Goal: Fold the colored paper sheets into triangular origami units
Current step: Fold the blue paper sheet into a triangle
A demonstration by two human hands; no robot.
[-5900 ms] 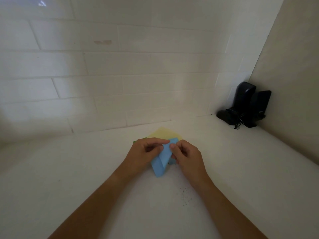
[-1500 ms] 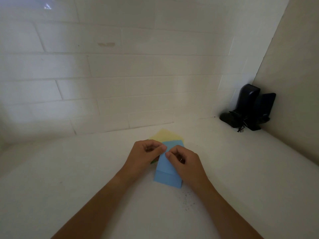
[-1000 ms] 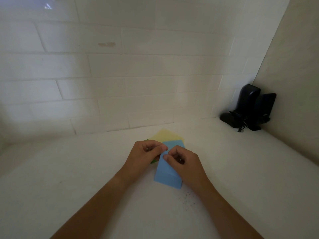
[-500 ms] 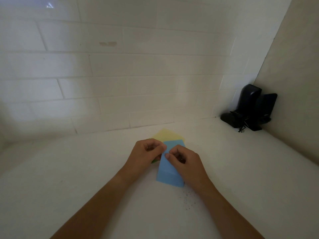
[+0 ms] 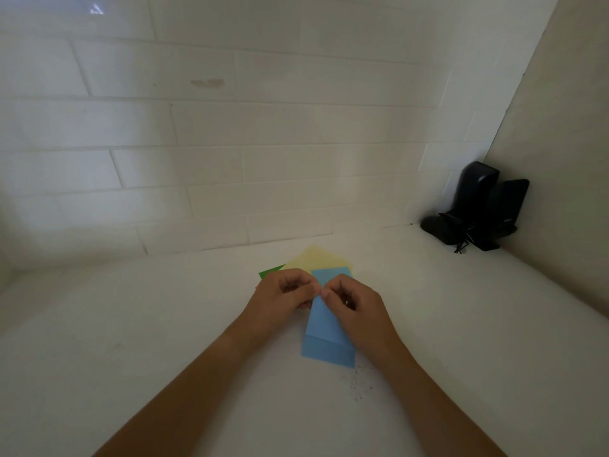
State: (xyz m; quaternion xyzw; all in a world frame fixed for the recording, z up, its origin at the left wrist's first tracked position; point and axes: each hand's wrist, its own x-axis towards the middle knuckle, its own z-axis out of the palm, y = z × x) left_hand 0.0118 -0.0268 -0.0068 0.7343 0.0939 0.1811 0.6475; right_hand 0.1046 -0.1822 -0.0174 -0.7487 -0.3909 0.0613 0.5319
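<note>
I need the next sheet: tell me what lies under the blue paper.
Under the blue paper's far end a yellow sheet shows, with a green corner peeking out beside it. The hands cover the overlap, so any further sheets cannot be seen.

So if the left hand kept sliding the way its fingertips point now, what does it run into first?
The left hand points rightward across the blue paper, so it would almost at once meet the right hand. Their fingertips look nearly touching, though depth is unclear.

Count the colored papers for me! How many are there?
3. The blue paper is pinched between both hands, the yellow paper lies behind it, and a green paper peeks out by the left hand. More may be hidden underneath.
</note>
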